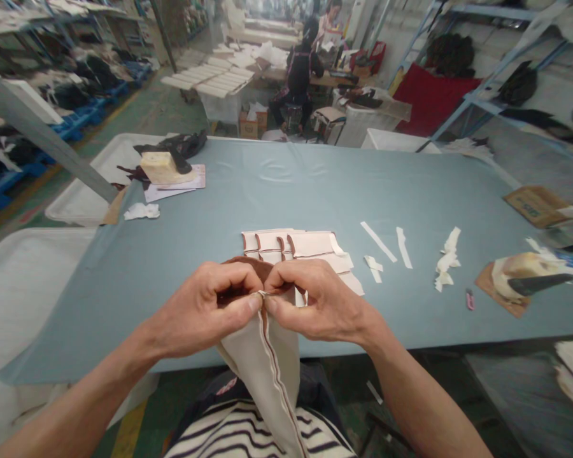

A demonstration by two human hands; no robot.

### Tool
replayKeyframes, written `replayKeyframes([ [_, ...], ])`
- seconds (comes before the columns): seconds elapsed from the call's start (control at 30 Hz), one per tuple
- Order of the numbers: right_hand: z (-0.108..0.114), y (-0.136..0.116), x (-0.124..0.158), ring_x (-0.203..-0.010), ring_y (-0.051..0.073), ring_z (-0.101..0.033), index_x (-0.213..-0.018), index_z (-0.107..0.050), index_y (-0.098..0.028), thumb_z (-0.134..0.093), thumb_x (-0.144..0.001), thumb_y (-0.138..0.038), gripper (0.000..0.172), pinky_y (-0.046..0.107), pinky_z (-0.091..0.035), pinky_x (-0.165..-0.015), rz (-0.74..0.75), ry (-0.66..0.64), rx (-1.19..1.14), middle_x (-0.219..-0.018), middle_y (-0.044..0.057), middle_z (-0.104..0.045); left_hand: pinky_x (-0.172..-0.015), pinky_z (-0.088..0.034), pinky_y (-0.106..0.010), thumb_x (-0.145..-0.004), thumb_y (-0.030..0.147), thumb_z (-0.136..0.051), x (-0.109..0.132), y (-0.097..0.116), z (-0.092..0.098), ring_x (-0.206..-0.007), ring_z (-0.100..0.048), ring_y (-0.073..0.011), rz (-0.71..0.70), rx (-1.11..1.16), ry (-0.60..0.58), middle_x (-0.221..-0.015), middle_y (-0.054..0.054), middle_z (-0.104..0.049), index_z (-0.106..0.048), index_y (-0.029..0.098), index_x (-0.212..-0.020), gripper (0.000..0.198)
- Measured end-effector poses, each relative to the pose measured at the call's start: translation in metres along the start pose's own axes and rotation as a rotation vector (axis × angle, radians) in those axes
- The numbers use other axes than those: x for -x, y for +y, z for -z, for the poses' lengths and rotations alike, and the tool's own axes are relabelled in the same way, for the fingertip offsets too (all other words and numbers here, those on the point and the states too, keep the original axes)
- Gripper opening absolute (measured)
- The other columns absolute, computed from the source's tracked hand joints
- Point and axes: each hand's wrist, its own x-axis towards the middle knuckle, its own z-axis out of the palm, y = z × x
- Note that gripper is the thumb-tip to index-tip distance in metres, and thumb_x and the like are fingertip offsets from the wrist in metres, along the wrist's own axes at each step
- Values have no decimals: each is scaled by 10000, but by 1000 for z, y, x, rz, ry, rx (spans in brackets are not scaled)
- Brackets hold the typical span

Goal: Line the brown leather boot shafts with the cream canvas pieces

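Note:
Between both hands hangs a cream fabric piece [279, 362] with a brown side and a seam running down its middle. My left hand [219, 302] pinches its upper edge at the seam. My right hand [315, 296] pinches the same edge from the other side, the thumbs nearly touching. The lower part drapes over the table's front edge onto my striped shirt. Just beyond my hands, several cream panels with brown edges [310, 245] lie overlapping on the blue-grey table cover [210, 210].
White strips [378, 242] and crumpled scraps [447, 257] lie to the right, near a small pink tool [470, 299] and a cream-coloured block with a dark handle [520, 280]. A similar block [162, 167] stands back left. White bins [100, 159] flank the table. A person [300, 70] sits beyond.

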Motion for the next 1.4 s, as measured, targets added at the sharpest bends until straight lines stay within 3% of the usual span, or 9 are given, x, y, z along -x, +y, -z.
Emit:
replayKeyframes([
  [0.13, -2, -3, -1, -611, 102, -491, -766, -612, -194, -628, -872, -186, 108, 238, -339, -601, -10, 1, 35, -670, -49, -570, -509, -385, -158, -862, 188, -525, -3, 2, 2, -539, -502, -71, -66, -128, 17, -629, 50, -602, -638, 153, -732, 176],
  [0.3, -2, -7, -3, -584, 91, -426, -749, -579, -199, -602, -842, -178, 97, 237, -318, -595, -18, -22, 5, -647, -70, -496, -486, -321, -168, -878, 140, -509, 0, 4, 3, -503, -417, -57, -203, -301, 54, -584, 74, -523, -517, 184, -657, 226],
  [0.5, 1, -13, -6, -577, 89, -400, -725, -548, -202, -594, -800, -181, 90, 248, -280, -591, -68, -39, 77, -634, -72, -460, -579, -383, -186, -1058, 197, -530, 9, 7, 15, -609, -553, -72, -282, -441, -30, -715, 53, -642, -656, 175, -850, 245],
  [0.67, -1, -15, -7, -562, 92, -362, -686, -503, -210, -573, -779, -181, 121, 260, -247, -575, -32, -68, 93, -613, -75, -413, -604, -414, -199, -1078, 222, -568, 17, 8, 19, -643, -600, -87, -304, -477, -27, -766, 59, -655, -647, 204, -945, 155],
  [0.87, -5, -12, -4, -595, 96, -473, -756, -621, -194, -577, -785, -165, 60, 231, -354, -618, -98, -92, -63, -640, -63, -540, -694, -479, -257, -1110, 131, -452, 32, 0, 7, -738, -683, -142, -474, -649, 27, -864, -5, -716, -578, 220, -1007, 186],
  [0.97, -8, -8, -4, -612, 99, -481, -740, -614, -192, -567, -783, -177, 66, 225, -373, -616, -155, -91, -180, -656, -56, -552, -672, -500, -273, -1100, 125, -476, 35, -7, 1, -752, -691, -168, -543, -736, 100, -913, -41, -737, -594, 206, -1088, 144],
  [1.07, -12, -1, -4, -595, 103, -452, -736, -606, -191, -573, -769, -234, 63, 226, -365, -575, -237, -110, -340, -654, -49, -552, -701, -542, -292, -1076, 100, -479, 36, -17, -2, -818, -719, -200, -604, -804, 134, -974, -77, -762, -619, 196, -1226, 226],
  [1.23, -20, 9, -3, -563, 99, -392, -706, -584, -192, -590, -756, -323, 140, 223, -332, -524, -361, -133, -579, -613, -59, -483, -696, -550, -304, -1067, 87, -461, 35, -28, -3, -807, -729, -207, -645, -871, 112, -959, -82, -780, -624, 188, -1262, 274],
  [1.4, -18, 1, 1, -557, 96, -403, -695, -568, -199, -553, -747, -265, 85, 222, -320, -517, -367, -105, -503, -605, -61, -484, -798, -587, -259, -1065, 86, -513, 36, -23, -11, -905, -761, -180, -573, -704, 159, -1079, -93, -798, -618, 201, -1231, 227],
])
